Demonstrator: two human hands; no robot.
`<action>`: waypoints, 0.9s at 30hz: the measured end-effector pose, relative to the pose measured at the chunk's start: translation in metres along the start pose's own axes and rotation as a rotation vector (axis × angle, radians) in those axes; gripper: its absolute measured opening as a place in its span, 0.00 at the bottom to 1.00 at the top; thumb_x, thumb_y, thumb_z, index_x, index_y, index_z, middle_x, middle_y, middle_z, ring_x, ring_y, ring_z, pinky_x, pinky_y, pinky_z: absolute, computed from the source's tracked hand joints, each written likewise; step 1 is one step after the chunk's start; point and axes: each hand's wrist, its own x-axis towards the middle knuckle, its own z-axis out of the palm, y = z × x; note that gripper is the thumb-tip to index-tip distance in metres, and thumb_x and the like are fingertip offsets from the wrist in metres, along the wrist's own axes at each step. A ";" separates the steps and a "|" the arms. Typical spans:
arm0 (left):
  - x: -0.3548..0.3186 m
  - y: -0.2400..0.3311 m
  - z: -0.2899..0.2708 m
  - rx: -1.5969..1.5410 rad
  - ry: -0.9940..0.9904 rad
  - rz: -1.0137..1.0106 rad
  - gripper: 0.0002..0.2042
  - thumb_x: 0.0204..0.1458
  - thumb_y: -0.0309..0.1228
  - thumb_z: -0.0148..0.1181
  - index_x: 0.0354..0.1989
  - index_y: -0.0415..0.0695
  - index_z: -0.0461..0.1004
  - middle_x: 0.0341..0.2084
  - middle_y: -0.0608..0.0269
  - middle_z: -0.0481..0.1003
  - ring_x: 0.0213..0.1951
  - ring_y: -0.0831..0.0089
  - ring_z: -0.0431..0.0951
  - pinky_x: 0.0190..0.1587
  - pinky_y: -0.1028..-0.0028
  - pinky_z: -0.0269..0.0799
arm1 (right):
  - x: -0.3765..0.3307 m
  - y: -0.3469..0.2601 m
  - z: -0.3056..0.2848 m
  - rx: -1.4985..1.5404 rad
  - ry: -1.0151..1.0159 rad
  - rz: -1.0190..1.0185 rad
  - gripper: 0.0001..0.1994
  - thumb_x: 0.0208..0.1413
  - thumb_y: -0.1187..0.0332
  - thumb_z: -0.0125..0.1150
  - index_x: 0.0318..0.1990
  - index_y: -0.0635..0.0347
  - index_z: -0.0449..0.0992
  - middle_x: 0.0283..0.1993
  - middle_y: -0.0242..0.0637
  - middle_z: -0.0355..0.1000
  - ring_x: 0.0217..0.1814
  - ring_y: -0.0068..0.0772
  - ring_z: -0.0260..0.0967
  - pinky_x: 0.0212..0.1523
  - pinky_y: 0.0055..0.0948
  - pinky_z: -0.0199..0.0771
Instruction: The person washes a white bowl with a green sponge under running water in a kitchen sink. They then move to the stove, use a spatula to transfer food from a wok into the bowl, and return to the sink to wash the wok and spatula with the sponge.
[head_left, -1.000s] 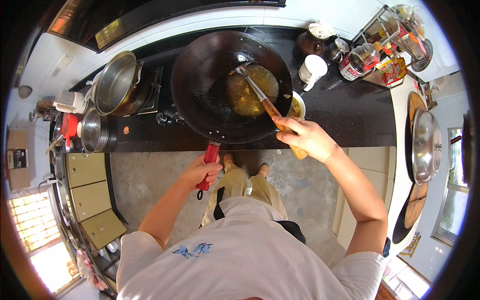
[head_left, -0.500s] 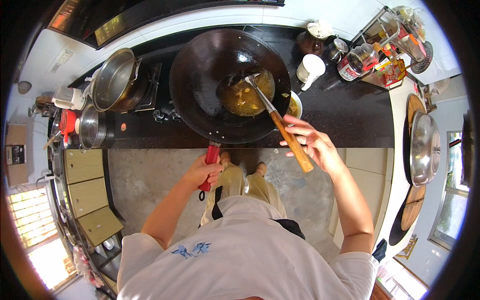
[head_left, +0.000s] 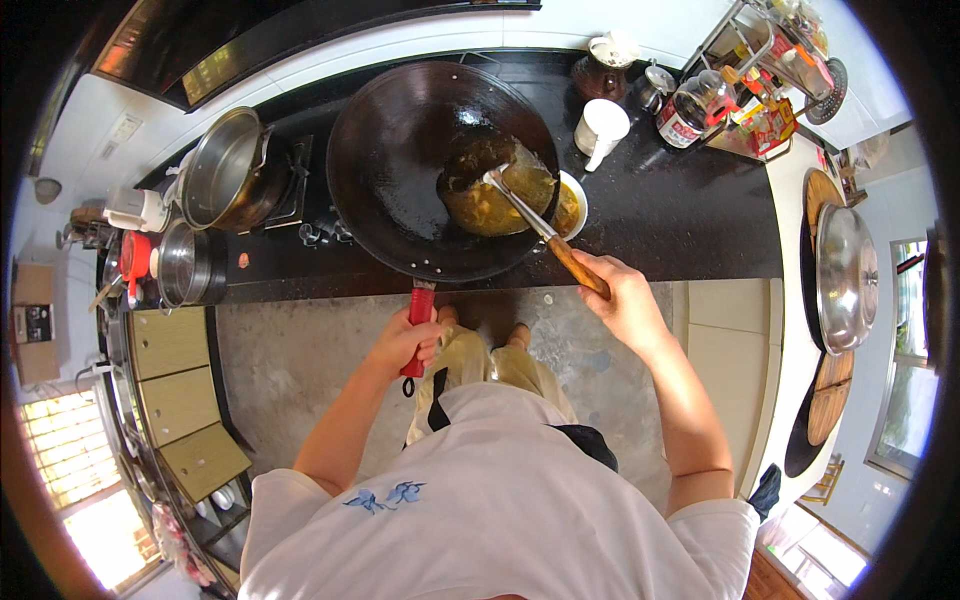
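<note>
My left hand (head_left: 405, 340) is wrapped round the red handle (head_left: 421, 303) of a large black wok (head_left: 380, 170). The wok is tilted to the right, and yellowish-brown soup with bits of food (head_left: 485, 205) pools on that side. My right hand (head_left: 627, 300) grips the wooden handle of a spatula (head_left: 568, 260), whose metal end dips into the soup. A white bowl (head_left: 576, 222) stands beside the wok's right rim, partly hidden by the wok and the spatula; some yellowish-brown food or liquid shows in it.
Right of the wok stand a white mug (head_left: 603, 128), a brown jar (head_left: 598, 72) and a dark bottle (head_left: 680, 118) near a rack (head_left: 750, 60). On the left are a large steel pot (head_left: 222, 165) and a smaller pan (head_left: 182, 262). A clear lid (head_left: 845, 280) rests at far right.
My right hand has closed firmly round the spatula handle, its fingers loose before. The spatula has shifted left and swung slightly. More of the white bowl shows now. My left hand keeps its hold.
</note>
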 end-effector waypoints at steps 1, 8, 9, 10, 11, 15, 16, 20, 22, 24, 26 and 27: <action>0.001 -0.002 0.000 0.004 0.002 0.003 0.11 0.48 0.22 0.56 0.28 0.50 0.59 0.13 0.73 0.59 0.12 0.81 0.59 0.16 0.76 0.58 | -0.002 0.002 -0.003 0.018 -0.004 0.001 0.24 0.45 0.79 0.62 0.53 0.62 0.70 0.43 0.48 0.72 0.45 0.49 0.71 0.46 0.34 0.71; 0.005 -0.006 -0.002 0.026 0.014 0.011 0.11 0.47 0.23 0.57 0.28 0.50 0.59 0.13 0.73 0.58 0.12 0.82 0.59 0.16 0.76 0.57 | -0.010 0.023 -0.024 -0.084 -0.047 -0.021 0.22 0.47 0.79 0.62 0.53 0.62 0.71 0.52 0.46 0.72 0.48 0.39 0.73 0.47 0.29 0.72; 0.006 -0.007 -0.004 0.029 0.019 0.010 0.11 0.47 0.23 0.57 0.28 0.49 0.59 0.13 0.73 0.58 0.12 0.82 0.59 0.16 0.76 0.57 | -0.011 0.025 -0.028 -0.116 -0.049 -0.015 0.22 0.47 0.79 0.62 0.53 0.62 0.71 0.52 0.46 0.72 0.48 0.40 0.73 0.48 0.29 0.72; 0.007 -0.008 -0.005 0.033 0.024 0.009 0.11 0.47 0.23 0.57 0.28 0.49 0.59 0.13 0.73 0.58 0.12 0.82 0.59 0.16 0.76 0.57 | -0.011 0.027 -0.031 -0.147 -0.050 -0.009 0.22 0.47 0.79 0.62 0.53 0.62 0.71 0.52 0.45 0.72 0.48 0.41 0.73 0.48 0.29 0.72; 0.007 -0.008 -0.006 0.031 0.024 0.007 0.11 0.47 0.23 0.57 0.28 0.49 0.59 0.13 0.72 0.58 0.12 0.81 0.59 0.16 0.76 0.57 | -0.011 0.029 -0.035 -0.164 -0.043 -0.008 0.22 0.47 0.77 0.62 0.52 0.59 0.72 0.51 0.43 0.72 0.48 0.42 0.73 0.48 0.31 0.72; 0.010 -0.008 -0.006 0.023 0.034 -0.001 0.11 0.48 0.23 0.57 0.29 0.49 0.59 0.13 0.72 0.58 0.12 0.81 0.59 0.16 0.76 0.57 | -0.012 0.027 -0.050 -0.250 -0.020 0.005 0.20 0.47 0.75 0.61 0.51 0.54 0.73 0.50 0.38 0.72 0.48 0.44 0.72 0.47 0.34 0.73; 0.010 -0.009 -0.006 0.022 0.040 -0.002 0.11 0.48 0.23 0.57 0.29 0.49 0.59 0.14 0.72 0.58 0.12 0.81 0.59 0.16 0.76 0.57 | -0.013 0.027 -0.054 -0.249 -0.020 0.010 0.20 0.47 0.75 0.61 0.51 0.54 0.74 0.50 0.38 0.72 0.48 0.43 0.72 0.47 0.34 0.73; 0.012 -0.007 -0.007 0.001 0.028 -0.004 0.12 0.47 0.23 0.58 0.29 0.49 0.59 0.14 0.71 0.60 0.13 0.80 0.61 0.16 0.75 0.59 | -0.014 0.028 -0.068 -0.296 -0.021 0.019 0.20 0.46 0.77 0.61 0.50 0.56 0.74 0.50 0.38 0.73 0.47 0.43 0.72 0.47 0.34 0.73; 0.013 -0.006 -0.007 0.006 0.042 -0.005 0.12 0.47 0.22 0.58 0.29 0.48 0.59 0.14 0.71 0.60 0.13 0.80 0.61 0.16 0.75 0.59 | -0.015 0.025 -0.074 -0.310 -0.022 0.029 0.19 0.46 0.77 0.61 0.49 0.56 0.74 0.49 0.38 0.73 0.47 0.43 0.72 0.47 0.34 0.73; 0.013 -0.005 -0.007 0.020 0.047 0.001 0.12 0.47 0.23 0.58 0.30 0.48 0.59 0.14 0.71 0.60 0.13 0.80 0.61 0.16 0.75 0.59 | -0.016 0.023 -0.078 -0.309 -0.017 0.044 0.19 0.46 0.77 0.61 0.49 0.56 0.75 0.49 0.38 0.73 0.47 0.43 0.73 0.47 0.34 0.73; 0.013 -0.005 -0.007 0.027 0.045 0.008 0.12 0.47 0.23 0.58 0.30 0.48 0.59 0.14 0.71 0.60 0.13 0.80 0.61 0.16 0.75 0.59 | -0.018 0.024 -0.082 -0.318 -0.012 0.037 0.19 0.45 0.77 0.61 0.49 0.56 0.75 0.48 0.39 0.73 0.46 0.43 0.73 0.46 0.34 0.73; 0.014 -0.006 -0.009 0.027 0.041 0.011 0.12 0.47 0.23 0.58 0.30 0.48 0.59 0.14 0.71 0.60 0.13 0.80 0.60 0.16 0.75 0.59 | -0.019 0.024 -0.084 -0.322 -0.010 0.033 0.19 0.45 0.77 0.61 0.49 0.57 0.75 0.48 0.39 0.74 0.46 0.43 0.73 0.46 0.34 0.73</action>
